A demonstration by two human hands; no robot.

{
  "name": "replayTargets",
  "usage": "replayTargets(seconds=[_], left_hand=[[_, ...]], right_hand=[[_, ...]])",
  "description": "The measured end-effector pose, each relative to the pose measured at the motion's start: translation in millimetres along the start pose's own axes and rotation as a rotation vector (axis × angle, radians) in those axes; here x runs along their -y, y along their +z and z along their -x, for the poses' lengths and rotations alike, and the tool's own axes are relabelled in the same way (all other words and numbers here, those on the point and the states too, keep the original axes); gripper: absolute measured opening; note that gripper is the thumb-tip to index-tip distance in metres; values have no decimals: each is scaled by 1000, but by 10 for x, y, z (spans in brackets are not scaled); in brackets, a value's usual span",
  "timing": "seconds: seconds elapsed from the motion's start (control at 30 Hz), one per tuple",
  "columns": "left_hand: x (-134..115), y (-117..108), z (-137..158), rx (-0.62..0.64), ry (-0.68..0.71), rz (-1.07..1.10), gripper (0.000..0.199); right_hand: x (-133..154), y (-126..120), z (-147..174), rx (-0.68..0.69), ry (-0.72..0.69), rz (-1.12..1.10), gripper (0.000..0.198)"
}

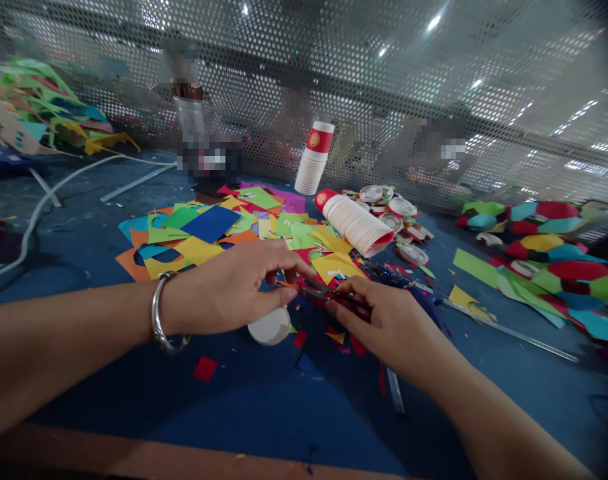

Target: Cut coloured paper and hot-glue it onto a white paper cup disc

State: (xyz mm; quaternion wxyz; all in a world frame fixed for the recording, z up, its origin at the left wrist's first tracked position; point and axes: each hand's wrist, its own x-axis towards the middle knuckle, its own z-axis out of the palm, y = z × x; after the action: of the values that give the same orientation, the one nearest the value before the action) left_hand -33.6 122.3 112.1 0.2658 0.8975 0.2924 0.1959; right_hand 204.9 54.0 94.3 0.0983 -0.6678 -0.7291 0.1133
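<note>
My right hand (379, 310) is closed around the dark handles of a pair of scissors (317, 291), whose blades point left. Facing it, my left hand (249, 280), with a silver bangle at the wrist, pinches at the blade tips. What looks like a small reddish scrap of paper sits between its thumb and index finger, mostly hidden. Just below the left fingers rests a white round piece (270, 327), perhaps a paper cup's end. Small red paper squares (205, 368) are scattered on the blue table nearby.
Coloured paper sheets (211, 223) are heaped beyond my hands. One stack of paper cups (357, 223) lies on its side; another cup stack (315, 157) stands behind. White cut rings (404, 207) and coloured paper pieces (549, 247) lie right. A perforated metal screen (264, 107) closes the back.
</note>
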Motion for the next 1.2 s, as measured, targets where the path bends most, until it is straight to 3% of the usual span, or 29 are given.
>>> replayTargets(seconds=[0.23,0.53,0.73,1.2], left_hand=[[37,-143,122,236,-152,-207,22],[22,-168,91,231,-237,-209,9],[-11,-201,88,330,-218,-103,5],[117,-262,31,421,-197,-22,12]], right_hand=[[5,-14,20,13,4,46,33],[14,11,36,14,6,27,24],[23,27,39,11,-6,31,23],[-10,-3,63,-107,-14,4,30]])
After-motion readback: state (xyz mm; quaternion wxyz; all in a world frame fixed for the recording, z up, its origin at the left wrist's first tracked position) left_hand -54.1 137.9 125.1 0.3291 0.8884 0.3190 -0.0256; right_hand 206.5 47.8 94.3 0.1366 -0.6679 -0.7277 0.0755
